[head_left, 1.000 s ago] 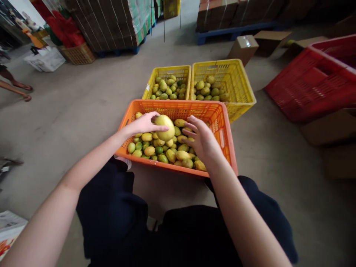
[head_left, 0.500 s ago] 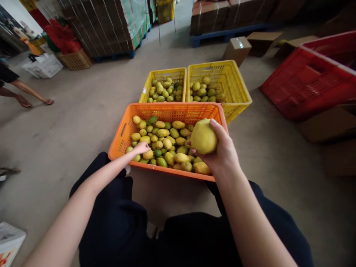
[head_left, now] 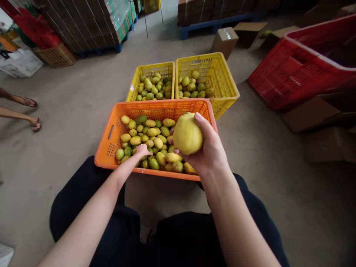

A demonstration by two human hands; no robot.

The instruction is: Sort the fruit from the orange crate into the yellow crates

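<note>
Starting at the left wall of the rectangular orange plastic crate [head_left: 104, 148], lower the bare left hand [head_left: 143, 150] gently among the small oval yellow-and-green fruits [head_left: 135, 141] to avoid bruising skins; cannot tell whether open or closed on 1 there, with fingers hidden. Farther right, hold the large round yellow-green fruit [head_left: 188, 134] steady above the crate, clasped in the grip of the bare right hand [head_left: 211, 150], spreading pressure between thumb and fingertips rather than pinching.
</note>
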